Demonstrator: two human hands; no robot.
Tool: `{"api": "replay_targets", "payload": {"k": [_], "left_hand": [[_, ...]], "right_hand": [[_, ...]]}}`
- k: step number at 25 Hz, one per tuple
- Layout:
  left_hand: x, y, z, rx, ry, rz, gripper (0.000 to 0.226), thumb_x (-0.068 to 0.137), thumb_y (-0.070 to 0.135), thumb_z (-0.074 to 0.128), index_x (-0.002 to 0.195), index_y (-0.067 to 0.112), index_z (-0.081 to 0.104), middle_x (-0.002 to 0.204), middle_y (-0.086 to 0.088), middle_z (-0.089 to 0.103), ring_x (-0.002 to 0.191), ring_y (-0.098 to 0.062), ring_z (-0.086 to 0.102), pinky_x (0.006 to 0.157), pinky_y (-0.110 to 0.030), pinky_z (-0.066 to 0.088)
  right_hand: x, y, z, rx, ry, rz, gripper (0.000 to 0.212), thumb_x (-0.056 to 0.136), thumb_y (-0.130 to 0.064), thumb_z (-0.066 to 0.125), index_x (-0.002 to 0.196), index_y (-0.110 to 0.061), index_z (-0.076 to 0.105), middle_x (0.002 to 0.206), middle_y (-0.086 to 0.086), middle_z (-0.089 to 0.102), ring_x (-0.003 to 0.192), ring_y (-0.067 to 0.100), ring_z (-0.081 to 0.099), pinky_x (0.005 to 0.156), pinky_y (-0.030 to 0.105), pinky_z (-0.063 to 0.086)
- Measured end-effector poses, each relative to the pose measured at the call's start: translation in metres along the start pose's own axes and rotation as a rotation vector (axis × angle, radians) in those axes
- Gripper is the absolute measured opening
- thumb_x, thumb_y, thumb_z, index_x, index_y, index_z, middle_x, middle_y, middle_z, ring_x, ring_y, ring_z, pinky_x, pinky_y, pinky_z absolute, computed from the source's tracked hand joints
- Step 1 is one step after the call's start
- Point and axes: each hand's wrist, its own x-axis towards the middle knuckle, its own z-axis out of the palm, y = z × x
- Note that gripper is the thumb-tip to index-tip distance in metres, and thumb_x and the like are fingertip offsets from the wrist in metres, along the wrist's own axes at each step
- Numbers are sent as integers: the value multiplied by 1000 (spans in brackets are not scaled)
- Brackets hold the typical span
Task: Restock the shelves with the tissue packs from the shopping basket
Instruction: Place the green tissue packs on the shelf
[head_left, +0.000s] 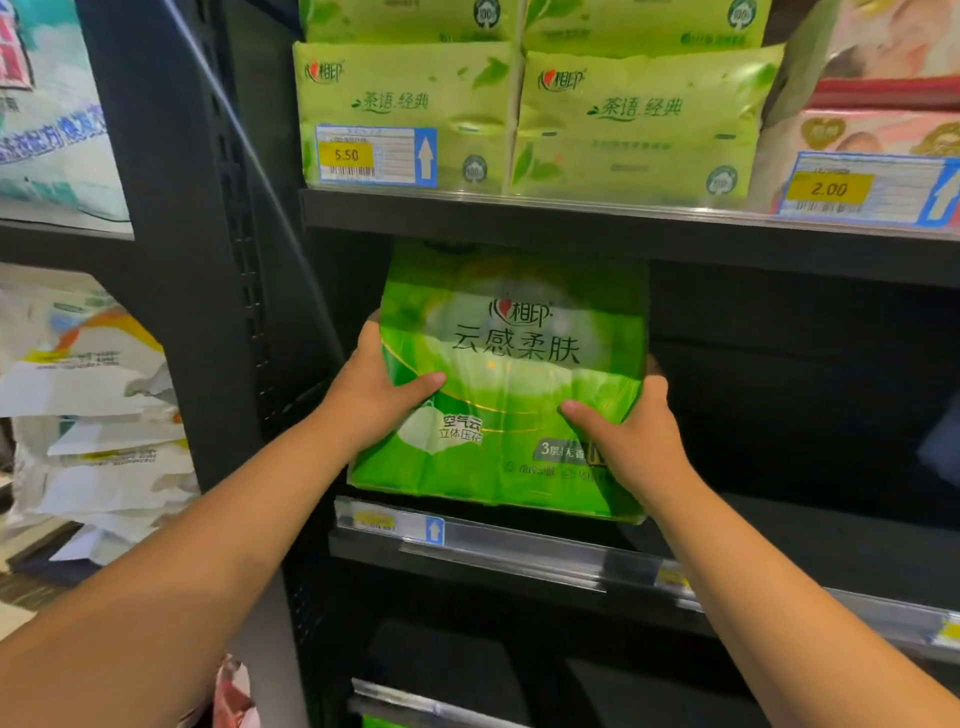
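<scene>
The pack (511, 374) is filling the left part of the middle bay (789, 410), its top sitting just under the upper shelf (571, 223), so little room is showing above it. The post (208, 270) is standing close beside the left hand (374, 395). Right of the right hand (636, 439), dark open space is stretching away. The price rail (519, 545) is edging the front below. Pale packs (519, 119) are crowding the upper shelf.

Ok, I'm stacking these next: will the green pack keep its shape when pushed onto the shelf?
Probably soft: the pack creases where the left hand and right hand grip it. Its glossy film may slide. Likely light, being tissue.
</scene>
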Motion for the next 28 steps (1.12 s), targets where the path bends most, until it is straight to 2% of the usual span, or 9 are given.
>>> {"api": "replay_targets", "payload": {"k": [3,7,12,17,18,21,23,25,28], "left_hand": [[6,-19,13,16,-21,19,95,79,25,76,148,27,11,130,4,49,116,-14,48,95,-31,39],[22,-34,20,10,-13,67,97,79,18,77,147,26,9,131,0,50,119,-15,49,102,-32,39],[34,-46,26,24,13,70,99,79,18,76,149,29,6,132,0,51,120,-16,49,101,-30,37],[30,-51,23,4,14,-44,98,75,29,79,148,25,16,133,-4,46,124,-20,45,103,-34,37],[27,-50,25,45,30,-76,101,72,34,81,148,24,16,135,-9,41,128,-24,40,106,-38,36],[12,-49,31,181,-2,-144,126,58,42,87,150,26,2,139,-13,29,133,-31,27,111,-44,29],[2,-49,32,225,-77,-157,142,53,43,90,149,30,-13,146,-14,23,134,-32,29,111,-43,29],[-2,-50,31,252,-131,-143,148,52,37,92,147,29,-22,150,-15,20,134,-30,34,108,-39,30],[-2,-51,33,326,-98,-97,149,53,35,92,148,25,-22,150,-15,21,129,-32,41,104,-39,36]], "right_hand": [[8,15,11,-38,6,29,63,76,-27,81,112,-19,30,121,8,54,110,24,56,89,36,48],[22,26,26,-76,19,71,81,73,-31,83,130,-7,32,128,16,53,118,31,54,100,45,46],[32,34,33,-133,41,99,90,70,-39,83,133,2,32,121,19,55,110,34,58,95,46,50],[36,52,28,44,-35,189,135,40,-59,90,149,-25,19,115,4,67,104,21,65,93,41,53],[36,55,26,93,-72,232,129,39,-56,92,146,-19,29,111,3,70,102,21,67,92,43,54],[37,58,15,133,-309,314,75,48,-32,95,113,-15,64,105,6,73,100,25,69,93,48,53],[36,61,8,38,-448,315,92,37,-33,97,120,-14,61,109,3,73,103,22,68,96,46,52],[35,65,8,-57,-436,297,107,29,-36,98,125,-13,54,112,0,70,106,20,65,98,44,51],[33,62,15,-117,-350,264,85,46,-21,96,120,-14,56,108,-2,67,104,19,62,98,38,49]]}}
